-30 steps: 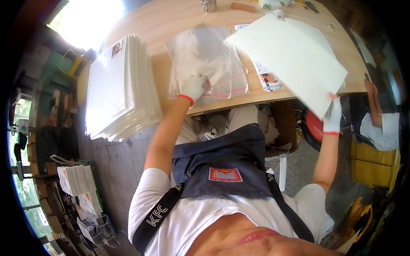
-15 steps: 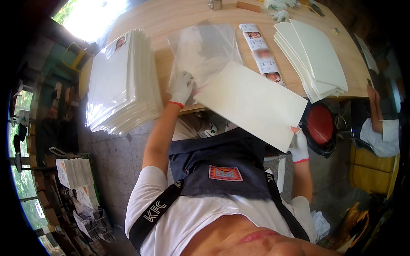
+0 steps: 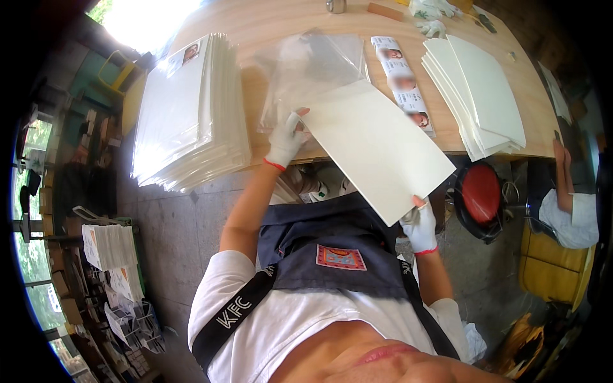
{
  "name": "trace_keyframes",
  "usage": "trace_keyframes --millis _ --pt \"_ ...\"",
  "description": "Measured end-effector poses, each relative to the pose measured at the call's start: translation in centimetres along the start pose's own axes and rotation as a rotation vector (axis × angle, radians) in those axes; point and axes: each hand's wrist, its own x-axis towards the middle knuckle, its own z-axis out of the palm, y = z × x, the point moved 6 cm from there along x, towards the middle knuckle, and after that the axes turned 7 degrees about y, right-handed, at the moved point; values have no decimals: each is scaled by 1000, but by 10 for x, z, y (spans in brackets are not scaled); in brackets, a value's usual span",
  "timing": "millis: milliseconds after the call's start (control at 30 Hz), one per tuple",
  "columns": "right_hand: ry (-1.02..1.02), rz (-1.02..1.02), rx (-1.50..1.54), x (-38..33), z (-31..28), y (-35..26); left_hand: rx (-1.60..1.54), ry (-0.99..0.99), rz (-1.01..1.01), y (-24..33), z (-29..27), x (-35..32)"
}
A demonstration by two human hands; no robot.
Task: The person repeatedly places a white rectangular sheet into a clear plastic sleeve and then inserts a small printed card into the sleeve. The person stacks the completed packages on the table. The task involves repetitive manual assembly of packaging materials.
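A white rectangular board (image 3: 380, 147) slants over the table's near edge, its far end over clear plastic sleeves (image 3: 313, 60). Whether that end has entered a sleeve, I cannot tell. My right hand (image 3: 419, 225), in a white glove with bare fingertips, grips the board's near corner with the thumb on top. At the left corner is my left hand (image 3: 285, 138), gloved the same way, its fingers closed about the edge; whether they also pinch plastic is unclear.
Filled plastic sleeves form a tall stack (image 3: 191, 115) on the left. Printed paper bands (image 3: 402, 83) and a fanned pile of white boards (image 3: 476, 96) lie right. Gloves (image 3: 434, 9) and a metal cup (image 3: 335, 6) sit farther back. A red-seated stool (image 3: 480, 193) stands below; another person's arm (image 3: 563, 175) shows at far right.
The board has shifted left and turned more lengthwise. My right hand moved left with it. My left hand has moved from the sleeves to the board's left corner, its fingers now reaching the edge.
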Motion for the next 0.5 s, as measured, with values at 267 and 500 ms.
trace_keyframes --millis 267,500 --pt "-200 101 2 -25 19 19 -1582 360 -969 5 121 -32" --pt "-107 167 -224 -34 28 30 -1624 174 -1153 19 176 -78"
